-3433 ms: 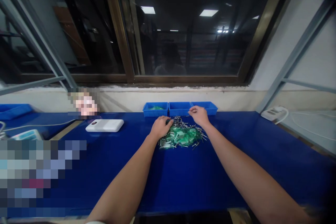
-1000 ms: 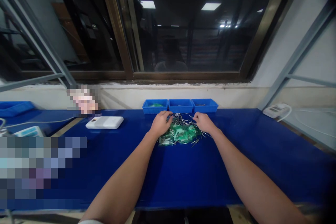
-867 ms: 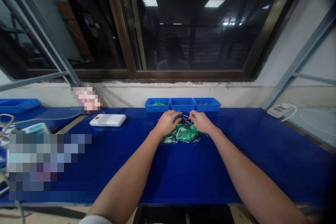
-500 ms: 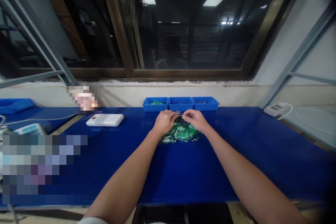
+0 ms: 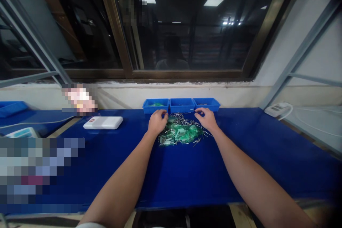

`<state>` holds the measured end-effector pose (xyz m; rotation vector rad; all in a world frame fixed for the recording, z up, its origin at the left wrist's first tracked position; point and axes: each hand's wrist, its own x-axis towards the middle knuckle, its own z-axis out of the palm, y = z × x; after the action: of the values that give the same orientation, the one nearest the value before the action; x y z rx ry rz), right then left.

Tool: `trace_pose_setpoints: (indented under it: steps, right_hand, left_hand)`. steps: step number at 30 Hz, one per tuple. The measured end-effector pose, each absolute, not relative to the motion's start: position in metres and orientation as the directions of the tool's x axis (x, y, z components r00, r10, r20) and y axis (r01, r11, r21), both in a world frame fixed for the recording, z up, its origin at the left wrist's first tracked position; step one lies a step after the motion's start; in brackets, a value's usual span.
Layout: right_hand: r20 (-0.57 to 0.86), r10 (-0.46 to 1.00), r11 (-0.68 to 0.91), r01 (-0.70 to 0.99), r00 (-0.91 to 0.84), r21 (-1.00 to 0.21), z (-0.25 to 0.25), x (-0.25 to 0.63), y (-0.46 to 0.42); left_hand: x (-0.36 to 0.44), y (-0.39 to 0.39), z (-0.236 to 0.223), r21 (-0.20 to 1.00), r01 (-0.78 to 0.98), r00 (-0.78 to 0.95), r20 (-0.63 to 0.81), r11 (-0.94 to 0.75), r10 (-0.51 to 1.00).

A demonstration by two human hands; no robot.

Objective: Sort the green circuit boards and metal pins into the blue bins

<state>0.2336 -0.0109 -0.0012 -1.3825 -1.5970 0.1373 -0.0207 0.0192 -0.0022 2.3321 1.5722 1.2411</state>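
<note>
So, right fingers [image 5: 198, 111]: thumb and forefinger met, pinching what looked like a thin metal pin [image 5: 192, 110] near one end.
Pin's lie: out to the left of that pinch it poked, long axis nearly level across the view, free end aimed at the opposite hand's side.
Nearer hand: clearly the right hand [image 5: 207, 118], which had the pin; the left hand [image 5: 157, 122] sat well apart, across the heap.
Left fingers: curled beside the heap's far left edge; whether they gripped anything, I could not tell.
Loose pins [image 5: 179, 115]: between both hands they lay, pointing every which way.
Green packets [image 5: 184, 134]: on the near side of those pins, metal bits strewn over and around them.
Trays: middle tray [image 5: 182, 109] just beyond the pinched pin, right tray [image 5: 215, 108] behind the right hand, left tray [image 5: 150, 108] with something green inside.
Counter [image 5: 165, 178]: blue, beneath everything.
</note>
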Motion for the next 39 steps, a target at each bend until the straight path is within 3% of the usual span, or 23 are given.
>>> trace_pose_setpoints:
  steps: [8, 15, 20, 25, 31, 39]
  right_hand:
    - [0.620, 0.755, 0.261, 0.770, 0.212, -0.581, -0.001, 0.246, 0.001]
    - [0.518, 0.807, 0.109, 0.790, 0.284, -0.603, -0.009, 0.263, 0.010]
    - [0.542, 0.814, 0.174, 0.803, 0.209, -0.571, -0.012, 0.263, 0.011]
    - [0.567, 0.767, 0.172, 0.757, 0.299, -0.631, -0.007, 0.261, 0.005]
    - [0.364, 0.929, 0.185, 0.777, 0.061, -0.601, -0.008, 0.252, -0.002]
    - [0.258, 0.963, 0.217, 0.778, -0.074, -0.589, -0.011, 0.247, -0.002]
  left_hand:
    - [-0.026, 0.025, -0.007, 0.485, 0.774, 0.120, 0.518, -0.406, 0.847]
    - [-0.026, 0.026, -0.011, 0.482, 0.789, 0.126, 0.480, -0.381, 0.868]
    - [-0.026, 0.024, -0.010, 0.476, 0.802, 0.137, 0.440, -0.360, 0.887]
    - [-0.025, 0.023, -0.008, 0.476, 0.798, 0.163, 0.419, -0.369, 0.893]
    - [-0.021, 0.020, -0.006, 0.440, 0.773, 0.242, 0.461, -0.457, 0.854]
    - [-0.020, 0.020, -0.006, 0.428, 0.773, 0.260, 0.460, -0.468, 0.849]
